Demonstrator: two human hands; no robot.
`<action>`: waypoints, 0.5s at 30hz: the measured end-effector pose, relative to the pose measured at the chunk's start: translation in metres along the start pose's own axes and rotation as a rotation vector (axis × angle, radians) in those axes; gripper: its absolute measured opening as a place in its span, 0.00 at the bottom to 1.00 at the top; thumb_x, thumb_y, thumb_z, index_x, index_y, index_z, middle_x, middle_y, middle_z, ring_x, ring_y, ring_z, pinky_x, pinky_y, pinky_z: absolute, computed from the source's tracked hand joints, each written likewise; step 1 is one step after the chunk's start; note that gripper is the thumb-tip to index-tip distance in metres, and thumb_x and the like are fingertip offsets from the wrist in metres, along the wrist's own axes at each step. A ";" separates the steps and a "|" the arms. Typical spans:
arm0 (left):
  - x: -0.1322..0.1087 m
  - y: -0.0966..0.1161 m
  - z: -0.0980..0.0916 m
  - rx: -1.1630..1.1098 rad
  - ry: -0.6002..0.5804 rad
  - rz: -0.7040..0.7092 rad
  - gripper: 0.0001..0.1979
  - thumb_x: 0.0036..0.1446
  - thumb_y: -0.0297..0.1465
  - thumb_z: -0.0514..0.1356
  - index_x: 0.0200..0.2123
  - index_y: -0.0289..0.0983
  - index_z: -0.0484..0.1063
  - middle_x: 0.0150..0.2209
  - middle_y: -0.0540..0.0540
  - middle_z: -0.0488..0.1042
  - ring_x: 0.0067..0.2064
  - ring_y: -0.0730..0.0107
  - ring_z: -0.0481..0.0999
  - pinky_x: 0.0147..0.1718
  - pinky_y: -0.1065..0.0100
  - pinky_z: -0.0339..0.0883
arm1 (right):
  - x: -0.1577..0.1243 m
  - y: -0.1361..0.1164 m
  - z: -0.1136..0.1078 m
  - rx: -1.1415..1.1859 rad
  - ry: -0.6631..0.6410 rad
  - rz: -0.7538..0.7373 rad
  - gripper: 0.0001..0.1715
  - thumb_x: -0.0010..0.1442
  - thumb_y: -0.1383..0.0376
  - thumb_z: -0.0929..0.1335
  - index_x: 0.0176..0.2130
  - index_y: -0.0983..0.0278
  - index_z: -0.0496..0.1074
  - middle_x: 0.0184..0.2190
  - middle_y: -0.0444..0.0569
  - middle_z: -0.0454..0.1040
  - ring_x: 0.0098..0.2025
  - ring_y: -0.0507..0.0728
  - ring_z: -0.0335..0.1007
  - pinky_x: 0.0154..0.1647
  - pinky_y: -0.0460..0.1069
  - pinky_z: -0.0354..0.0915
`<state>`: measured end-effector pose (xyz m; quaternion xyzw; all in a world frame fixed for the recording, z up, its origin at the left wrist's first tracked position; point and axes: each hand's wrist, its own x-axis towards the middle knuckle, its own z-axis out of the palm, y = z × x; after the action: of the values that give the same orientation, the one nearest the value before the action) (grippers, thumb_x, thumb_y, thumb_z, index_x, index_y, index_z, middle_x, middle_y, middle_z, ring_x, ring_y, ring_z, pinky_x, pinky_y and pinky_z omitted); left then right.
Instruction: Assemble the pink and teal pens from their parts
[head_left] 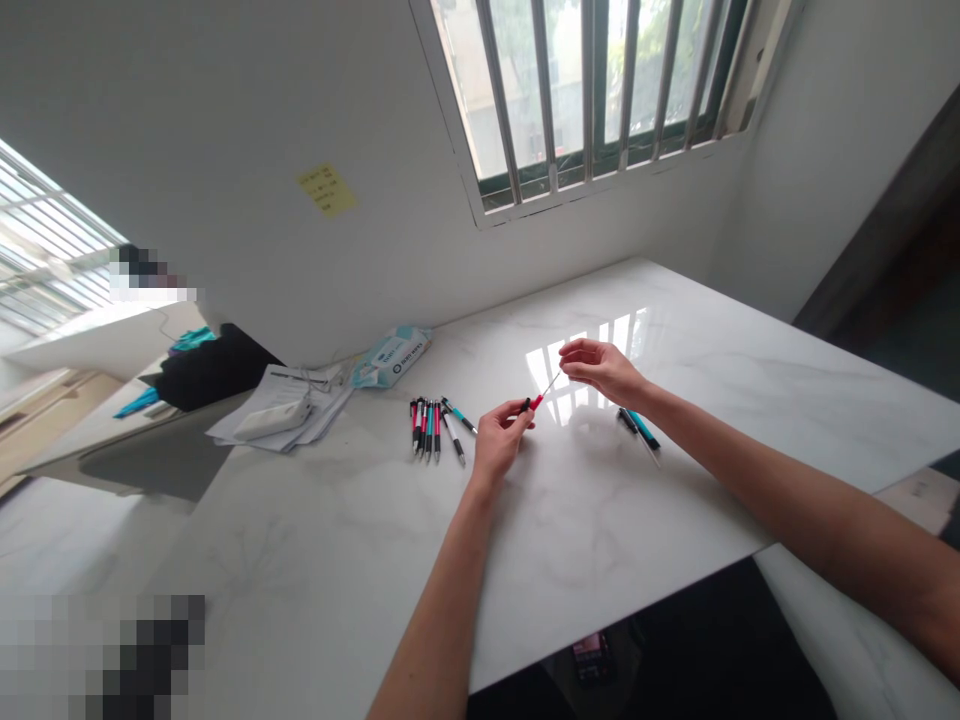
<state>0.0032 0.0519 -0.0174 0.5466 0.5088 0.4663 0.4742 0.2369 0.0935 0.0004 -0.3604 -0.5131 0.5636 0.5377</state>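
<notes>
My left hand point(499, 440) is closed around a red and black pen barrel point(537, 402), which points up and to the right. A thin pen refill point(552, 384) runs from the tip of that barrel to my right hand point(606, 372), whose fingertips pinch its far end. How deep the refill sits in the barrel I cannot tell. Below my right hand lie a teal and black pen barrel point(645, 432), a short black piece point(627, 421) and a loose pale refill point(649, 450). Left of my left hand, several click pens point(427, 428) in red, teal and white lie side by side.
A packet of wipes point(393, 357) rests against the wall, near papers point(322, 420) with a white device point(271, 419) on top. The white marble-patterned table point(337, 530) ends before my lap, where a phone point(592, 658) lies. A barred window point(600, 100) is above.
</notes>
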 end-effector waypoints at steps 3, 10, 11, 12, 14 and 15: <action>0.000 0.000 0.000 0.023 0.000 0.004 0.16 0.49 0.38 0.73 0.40 0.37 0.85 0.34 0.43 0.83 0.33 0.65 0.80 0.34 0.68 0.71 | 0.000 0.002 0.000 -0.053 -0.040 -0.022 0.23 0.47 0.58 0.81 0.42 0.62 0.78 0.37 0.47 0.80 0.39 0.55 0.75 0.46 0.53 0.70; -0.005 0.000 0.006 -0.031 -0.054 -0.005 0.17 0.48 0.40 0.75 0.40 0.37 0.85 0.37 0.43 0.84 0.34 0.63 0.82 0.38 0.65 0.72 | -0.006 0.008 0.010 -0.124 -0.143 -0.030 0.21 0.49 0.57 0.80 0.40 0.63 0.77 0.35 0.46 0.80 0.39 0.55 0.77 0.47 0.53 0.71; -0.007 0.001 0.007 -0.061 -0.062 -0.011 0.18 0.48 0.40 0.75 0.41 0.37 0.85 0.38 0.42 0.84 0.34 0.63 0.82 0.38 0.65 0.72 | -0.007 0.008 0.012 -0.129 -0.151 -0.032 0.21 0.49 0.57 0.80 0.40 0.63 0.77 0.35 0.46 0.80 0.38 0.55 0.76 0.46 0.53 0.71; -0.008 0.003 0.008 -0.091 -0.070 -0.019 0.19 0.47 0.40 0.76 0.41 0.37 0.85 0.39 0.42 0.84 0.35 0.64 0.82 0.39 0.64 0.72 | -0.008 0.008 0.013 -0.128 -0.160 -0.033 0.21 0.49 0.56 0.80 0.41 0.63 0.77 0.34 0.46 0.80 0.38 0.55 0.76 0.46 0.53 0.71; -0.010 0.006 0.010 -0.138 -0.084 -0.037 0.19 0.47 0.40 0.76 0.41 0.36 0.85 0.38 0.42 0.84 0.34 0.64 0.82 0.39 0.64 0.73 | -0.009 0.009 0.015 -0.110 -0.170 -0.034 0.21 0.49 0.56 0.80 0.40 0.63 0.77 0.34 0.46 0.80 0.38 0.56 0.77 0.46 0.53 0.71; -0.011 0.008 0.011 -0.154 -0.086 -0.045 0.19 0.47 0.40 0.76 0.41 0.36 0.85 0.38 0.42 0.84 0.34 0.64 0.82 0.39 0.64 0.72 | -0.010 0.009 0.015 -0.096 -0.172 -0.034 0.21 0.49 0.56 0.80 0.39 0.63 0.77 0.34 0.46 0.80 0.39 0.56 0.77 0.46 0.53 0.71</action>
<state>0.0148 0.0400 -0.0116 0.5165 0.4628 0.4694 0.5465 0.2219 0.0822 -0.0060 -0.3273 -0.5897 0.5581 0.4833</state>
